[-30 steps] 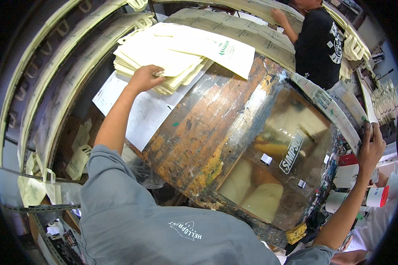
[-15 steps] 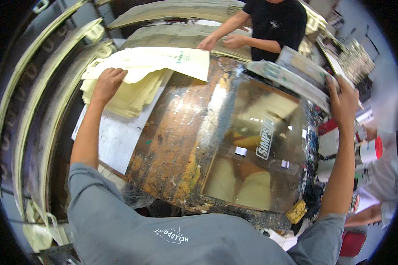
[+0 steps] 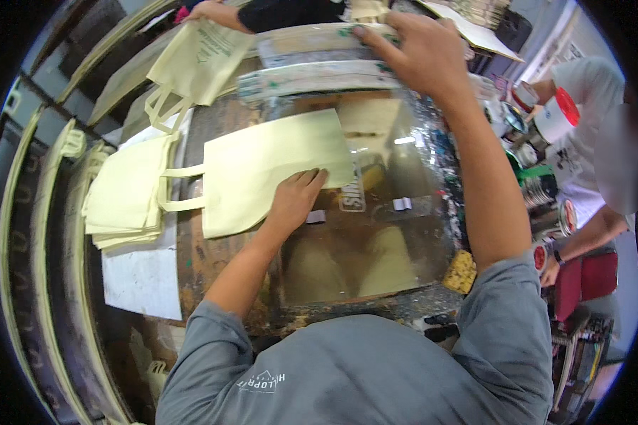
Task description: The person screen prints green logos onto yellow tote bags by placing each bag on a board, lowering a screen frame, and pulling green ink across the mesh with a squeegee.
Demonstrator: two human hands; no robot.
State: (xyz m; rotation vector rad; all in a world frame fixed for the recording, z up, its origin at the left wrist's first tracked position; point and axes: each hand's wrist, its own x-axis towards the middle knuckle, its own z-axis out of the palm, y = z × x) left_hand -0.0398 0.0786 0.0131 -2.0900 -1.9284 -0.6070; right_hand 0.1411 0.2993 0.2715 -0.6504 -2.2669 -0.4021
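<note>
The cream bag [image 3: 255, 166] should handle light and limp, best taken by its edges; left hand [image 3: 294, 202] lies on it, fingers extended, right hand [image 3: 431, 60] apparently grips the pale frame [image 3: 319, 76].

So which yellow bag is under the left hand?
The blank bag lying flat, handles pointing left: it lies outside the stack, while the printed bag is by the co-worker's hand.
</note>
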